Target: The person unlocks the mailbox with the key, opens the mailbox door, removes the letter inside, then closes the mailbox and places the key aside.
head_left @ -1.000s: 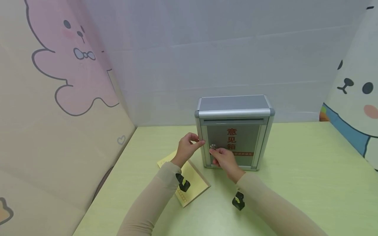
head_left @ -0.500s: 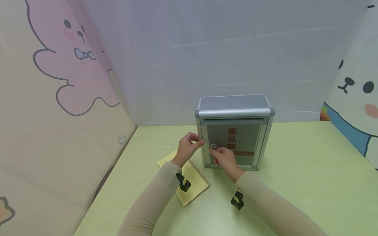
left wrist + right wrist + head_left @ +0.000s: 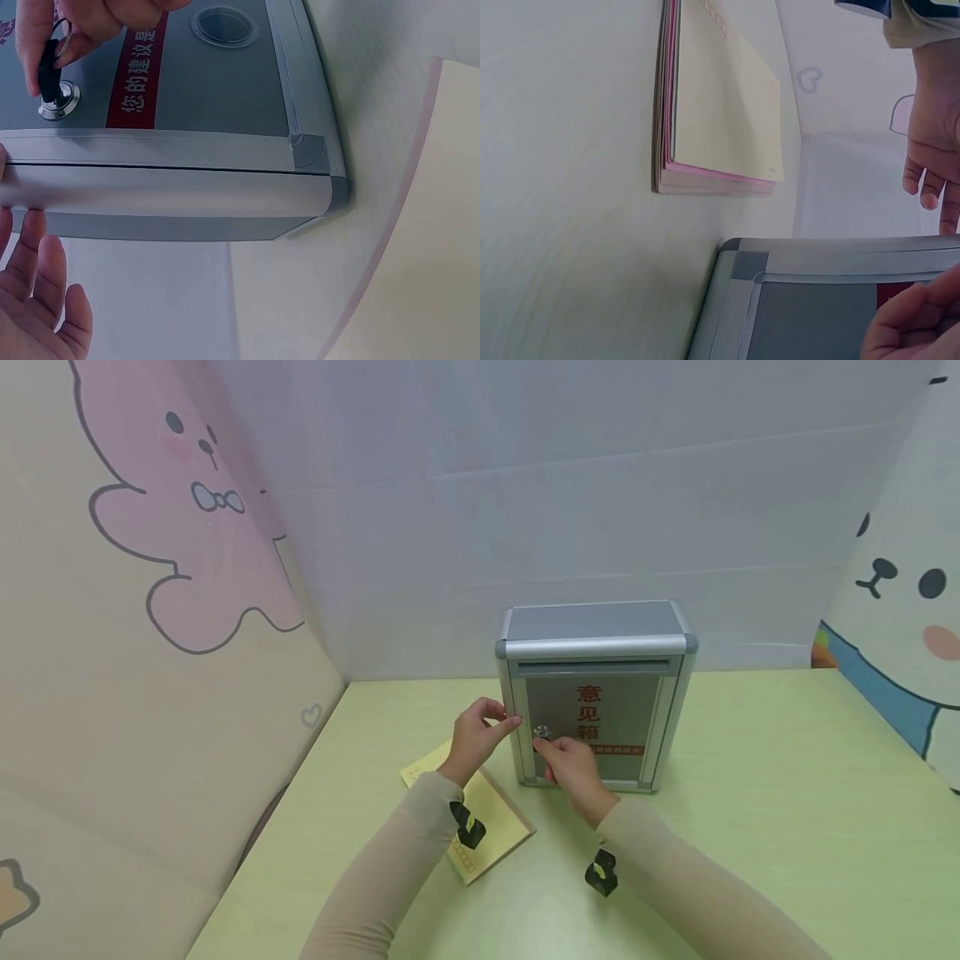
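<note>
A grey suggestion box (image 3: 597, 625) with silver edges and red lettering stands upright on the table. My left hand (image 3: 474, 737) grips its left edge, the thumb on the front frame and fingertips against the side. In the left wrist view, a black-headed key (image 3: 49, 73) sits in the round silver lock (image 3: 69, 101) on the box's front door. My right hand (image 3: 574, 768) pinches that key between thumb and fingers; a small metal ring hangs from its head. The door looks closed, flush with the frame.
On the pale green table (image 3: 757, 810), a stack of envelopes (image 3: 491, 818) lies left of the box, partly under my left forearm. Cream and yellowish sheets with cartoon prints (image 3: 217, 497) wall in the left, back and right sides.
My right wrist has tilted very slightly to the left while the fingers stay on the key. The left hand and the box have kept their places.
</note>
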Demonstrator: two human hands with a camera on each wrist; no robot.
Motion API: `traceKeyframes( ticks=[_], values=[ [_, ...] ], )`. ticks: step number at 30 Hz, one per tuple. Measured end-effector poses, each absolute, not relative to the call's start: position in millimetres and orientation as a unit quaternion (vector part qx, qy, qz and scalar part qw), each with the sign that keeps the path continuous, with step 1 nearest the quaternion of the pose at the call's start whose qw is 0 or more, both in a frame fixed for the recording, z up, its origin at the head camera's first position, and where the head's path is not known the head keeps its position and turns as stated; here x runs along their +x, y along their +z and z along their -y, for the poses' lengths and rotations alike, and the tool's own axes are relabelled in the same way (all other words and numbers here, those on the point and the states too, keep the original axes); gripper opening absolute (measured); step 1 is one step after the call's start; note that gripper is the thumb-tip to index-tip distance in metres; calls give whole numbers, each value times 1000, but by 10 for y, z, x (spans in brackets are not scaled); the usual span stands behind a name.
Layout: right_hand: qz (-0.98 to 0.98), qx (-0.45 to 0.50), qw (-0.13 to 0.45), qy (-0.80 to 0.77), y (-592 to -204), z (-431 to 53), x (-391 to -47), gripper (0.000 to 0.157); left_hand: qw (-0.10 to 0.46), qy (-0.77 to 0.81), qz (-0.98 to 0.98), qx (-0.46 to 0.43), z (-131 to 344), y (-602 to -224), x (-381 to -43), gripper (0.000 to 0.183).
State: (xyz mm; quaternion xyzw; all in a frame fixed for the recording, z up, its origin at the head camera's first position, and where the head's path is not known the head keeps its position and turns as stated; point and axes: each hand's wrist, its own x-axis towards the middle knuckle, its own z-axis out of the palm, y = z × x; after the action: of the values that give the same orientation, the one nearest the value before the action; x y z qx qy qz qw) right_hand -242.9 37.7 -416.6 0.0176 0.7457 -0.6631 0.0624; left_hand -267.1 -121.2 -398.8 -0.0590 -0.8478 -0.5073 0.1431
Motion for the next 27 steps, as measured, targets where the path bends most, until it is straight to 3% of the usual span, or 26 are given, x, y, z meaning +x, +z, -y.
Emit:
traceKeyframes(
  ticks=[11,27],
  values=[
    [-765,30,26,-643,-4153,-404,-2378,30,149,-485,859,-72,1176,-3976,-2655,21],
    [-764,27,26,-645,-4165,-379,-2308,30,139,-486,860,-70,1208,-3960,-2649,23]
  ],
)
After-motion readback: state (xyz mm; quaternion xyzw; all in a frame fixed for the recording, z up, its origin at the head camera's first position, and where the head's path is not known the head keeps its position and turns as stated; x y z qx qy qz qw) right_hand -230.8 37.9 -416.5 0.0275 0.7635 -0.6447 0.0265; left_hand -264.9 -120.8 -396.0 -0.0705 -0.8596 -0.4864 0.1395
